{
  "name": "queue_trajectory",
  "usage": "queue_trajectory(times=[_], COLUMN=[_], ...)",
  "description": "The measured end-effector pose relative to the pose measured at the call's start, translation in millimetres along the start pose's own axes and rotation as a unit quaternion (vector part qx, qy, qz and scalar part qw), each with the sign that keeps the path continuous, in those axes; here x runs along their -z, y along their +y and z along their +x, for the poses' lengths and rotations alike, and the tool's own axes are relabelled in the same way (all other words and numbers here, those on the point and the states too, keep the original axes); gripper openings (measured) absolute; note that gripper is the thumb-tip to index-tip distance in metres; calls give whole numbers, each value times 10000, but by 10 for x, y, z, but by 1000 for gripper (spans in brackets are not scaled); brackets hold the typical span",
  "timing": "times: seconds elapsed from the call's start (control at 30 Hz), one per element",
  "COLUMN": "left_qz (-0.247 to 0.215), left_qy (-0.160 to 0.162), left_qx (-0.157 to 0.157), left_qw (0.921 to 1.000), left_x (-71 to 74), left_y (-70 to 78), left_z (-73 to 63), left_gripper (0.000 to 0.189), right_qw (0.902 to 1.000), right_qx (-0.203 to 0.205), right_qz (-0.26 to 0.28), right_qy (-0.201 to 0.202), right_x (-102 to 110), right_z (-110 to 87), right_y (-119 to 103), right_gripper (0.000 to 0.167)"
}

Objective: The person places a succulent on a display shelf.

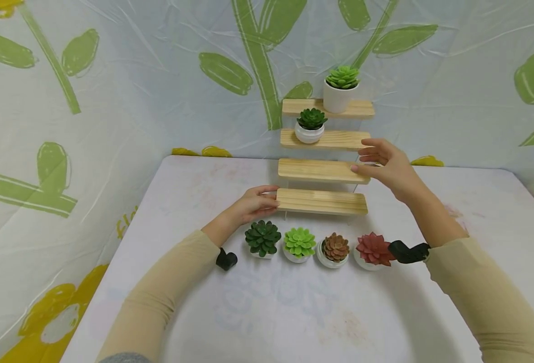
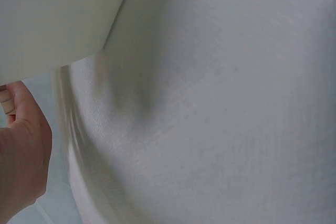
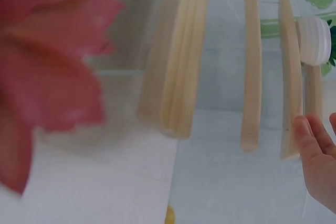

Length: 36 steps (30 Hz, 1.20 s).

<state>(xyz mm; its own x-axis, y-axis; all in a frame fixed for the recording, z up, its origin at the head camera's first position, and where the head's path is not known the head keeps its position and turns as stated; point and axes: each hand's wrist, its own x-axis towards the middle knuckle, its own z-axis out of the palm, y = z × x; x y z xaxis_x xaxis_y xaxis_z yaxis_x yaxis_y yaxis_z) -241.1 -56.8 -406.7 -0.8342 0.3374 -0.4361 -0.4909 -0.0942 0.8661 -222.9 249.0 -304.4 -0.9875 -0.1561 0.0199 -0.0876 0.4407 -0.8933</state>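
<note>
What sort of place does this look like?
Probably an indoor corner arranged for display or filming: a flower-print sheet hangs behind a table holding a tiered wooden stand and potted succulents.

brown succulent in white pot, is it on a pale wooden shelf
No, the brown succulent stands on the white table, in front of the lowest pale wooden shelf.

A pale cloth (image 1: 135, 91) fills the upper frame and left side, printed with green leaves (image 1: 5, 49). A yellow flower (image 1: 40, 310) shows at lower left. The white table (image 1: 194, 201) spreads across the centre and bottom, bearing faint blue marks (image 1: 235, 305) at lower centre.
</note>
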Motion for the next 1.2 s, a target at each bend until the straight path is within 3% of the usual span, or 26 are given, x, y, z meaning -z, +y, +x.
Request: queue_trajectory(times=[0.53, 0.9, 1.2], left_qz=[-48, -35, -61], left_qy=[31, 4, -6], left_qx=[-8, -7, -4], left_qw=[10000, 10000, 10000], left_x=[6, 3, 10], left_y=[-13, -10, -15], left_z=[15, 4, 12], left_gripper=[55, 55, 54], right_qw=[9994, 9877, 9801], right_qx=[218, 809, 757], right_qz=[-133, 453, 506], right_qy=[-227, -1261, -1764], right_x=[349, 350, 311], right_z=[-559, -926, -1117], right_y=[459, 791, 1000], right_gripper=[54, 62, 60])
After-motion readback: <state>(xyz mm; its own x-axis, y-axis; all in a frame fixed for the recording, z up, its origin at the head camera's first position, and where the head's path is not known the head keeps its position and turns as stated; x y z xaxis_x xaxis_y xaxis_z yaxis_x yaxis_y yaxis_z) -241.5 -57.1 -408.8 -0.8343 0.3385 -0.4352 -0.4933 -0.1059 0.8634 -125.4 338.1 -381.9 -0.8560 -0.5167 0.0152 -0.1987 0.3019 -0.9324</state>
